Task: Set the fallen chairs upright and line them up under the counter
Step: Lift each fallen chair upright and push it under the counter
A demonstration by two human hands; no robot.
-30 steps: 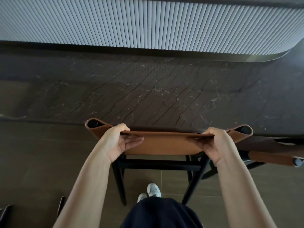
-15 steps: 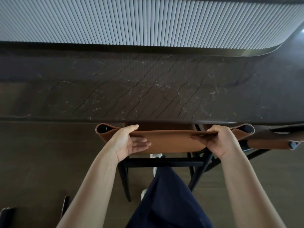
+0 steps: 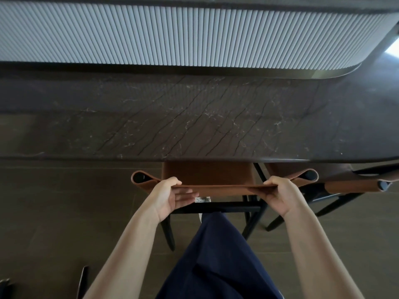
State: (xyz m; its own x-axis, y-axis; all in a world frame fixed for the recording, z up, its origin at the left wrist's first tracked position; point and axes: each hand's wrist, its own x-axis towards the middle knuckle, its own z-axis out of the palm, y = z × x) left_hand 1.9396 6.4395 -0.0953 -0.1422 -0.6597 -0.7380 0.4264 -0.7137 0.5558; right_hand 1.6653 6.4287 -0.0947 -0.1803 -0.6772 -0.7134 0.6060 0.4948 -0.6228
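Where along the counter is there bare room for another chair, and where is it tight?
Bare floor lies left of the held chair, bordered by the counter edge above and dark legs at the lower left. The right is crowded: a second chair stands close beside it, their legs close together.

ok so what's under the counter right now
The chair gripped by the left hand and right hand has its seat under the counter edge; so does a second chair on the right. The counter hides how far they reach and their front legs.
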